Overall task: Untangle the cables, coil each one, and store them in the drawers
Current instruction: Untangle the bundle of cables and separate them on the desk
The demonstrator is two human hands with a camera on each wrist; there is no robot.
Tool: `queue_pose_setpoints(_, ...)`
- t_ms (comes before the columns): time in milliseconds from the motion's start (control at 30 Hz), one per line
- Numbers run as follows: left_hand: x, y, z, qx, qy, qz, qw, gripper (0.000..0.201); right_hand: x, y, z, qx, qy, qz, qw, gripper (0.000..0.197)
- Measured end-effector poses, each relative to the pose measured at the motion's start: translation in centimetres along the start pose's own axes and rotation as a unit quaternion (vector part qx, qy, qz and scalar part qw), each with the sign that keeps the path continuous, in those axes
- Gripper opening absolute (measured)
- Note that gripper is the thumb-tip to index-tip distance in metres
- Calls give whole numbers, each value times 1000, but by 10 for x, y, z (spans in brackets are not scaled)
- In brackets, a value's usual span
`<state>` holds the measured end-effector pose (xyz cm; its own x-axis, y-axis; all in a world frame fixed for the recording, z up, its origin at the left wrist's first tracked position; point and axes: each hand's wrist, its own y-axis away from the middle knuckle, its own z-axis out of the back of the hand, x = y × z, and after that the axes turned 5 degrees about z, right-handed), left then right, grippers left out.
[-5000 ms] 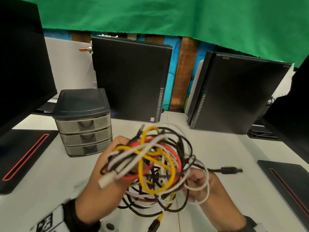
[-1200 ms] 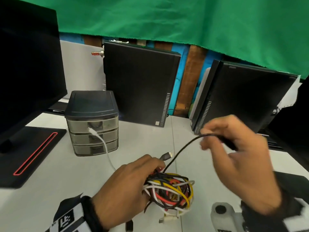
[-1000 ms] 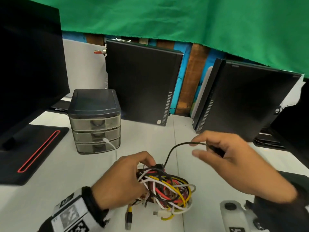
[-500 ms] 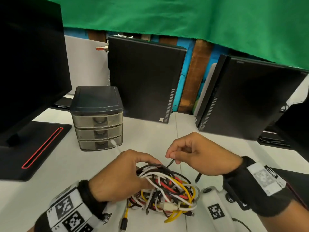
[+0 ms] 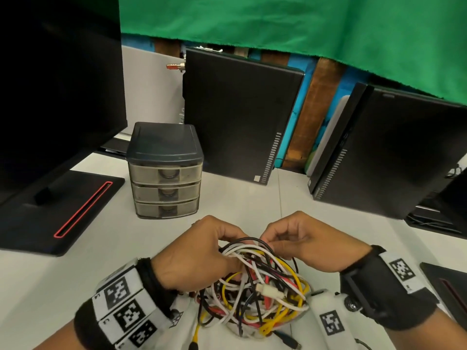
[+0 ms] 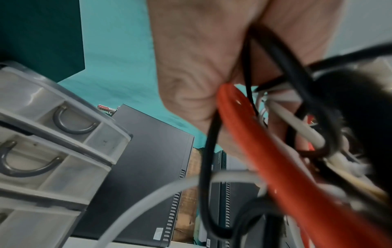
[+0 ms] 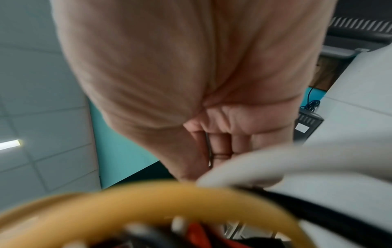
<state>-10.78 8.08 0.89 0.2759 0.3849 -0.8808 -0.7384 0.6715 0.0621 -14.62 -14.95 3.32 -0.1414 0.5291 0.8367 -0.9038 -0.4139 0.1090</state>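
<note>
A tangle of white, yellow, red and black cables (image 5: 262,294) lies on the white table (image 5: 240,203) in front of me. My left hand (image 5: 225,239) grips its left side; in the left wrist view black cables (image 6: 282,55) and a red cable (image 6: 254,151) run through the curled fingers. My right hand (image 5: 271,239) pinches a thin black cable (image 5: 249,239) at the top of the tangle, and the right wrist view shows that cable (image 7: 208,147) between the fingers. A small grey three-drawer unit (image 5: 165,173) stands behind on the left, all drawers closed.
A monitor with a black base with a red stripe (image 5: 63,205) fills the left. Two black computer towers (image 5: 240,117) (image 5: 384,152) stand at the back under a green cloth. Another dark base (image 5: 449,286) sits at the right edge.
My right hand came down from holding the black cable high and now meets the left hand at the top of the tangle. The left hand stayed on the tangle.
</note>
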Motion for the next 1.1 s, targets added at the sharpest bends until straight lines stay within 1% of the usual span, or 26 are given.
queue_pose_setpoints(133,3,-2,2,-6,59,0,998,28,-3,-3,-2,-16,-50,21,998,15)
queue_pose_setpoints(233,6,-5,2,-1,116,24,993,31,-12,-3,0,-37,-86,18,995,18)
queue_pose_setpoints(400,6,-7,10,31,244,78,966,35,-25,3,6,-72,-84,-9,994,20)
queue_pose_setpoints(467,3,-6,13,54,280,102,953,37,-27,5,8,-86,-86,-12,992,16)
queue_pose_setpoints(533,2,-6,14,88,315,119,937,42,-26,5,8,-85,-82,-10,993,14)
queue_pose_setpoints(567,2,-5,14,112,335,122,928,44,-25,4,7,-81,-84,-9,993,17)
queue_pose_setpoints(667,4,-4,18,193,415,113,882,46,-26,2,2,-54,-103,-9,993,53)
queue_pose_setpoints(700,5,-4,18,217,444,106,863,48,-25,2,1,-50,-106,-11,993,58)
queue_pose_setpoints(733,7,-4,19,233,468,99,847,50,-24,2,1,-45,-109,-7,993,53)
queue_pose_setpoints(767,8,-5,19,240,480,95,839,53,-22,1,1,-48,-111,5,993,36)
queue_pose_setpoints(800,9,-6,18,236,481,94,839,55,-18,2,0,-40,-107,12,993,12)
queue_pose_setpoints(833,10,-8,17,223,478,98,844,55,-17,2,0,-40,-108,20,993,18)
queue_pose_setpoints(867,11,-10,17,205,474,105,850,53,-18,1,-1,-38,-112,27,993,38)
queue_pose_setpoints(900,12,-10,16,188,474,112,853,50,-21,-1,-2,-30,-125,25,991,49)
queue_pose_setpoints(933,13,-11,15,174,476,118,854,48,-18,-1,-3,-29,-125,26,991,51)
queue_pose_setpoints(967,12,-11,14,166,479,121,854,46,-15,-1,-5,-31,-126,44,991,47)
queue_pose_setpoints(1033,12,-11,13,158,481,125,853,45,-15,0,-10,-47,-146,61,986,28)
queue_pose_setpoints(1100,12,-11,11,153,480,124,855,47,-14,0,-14,-68,-154,60,984,25)
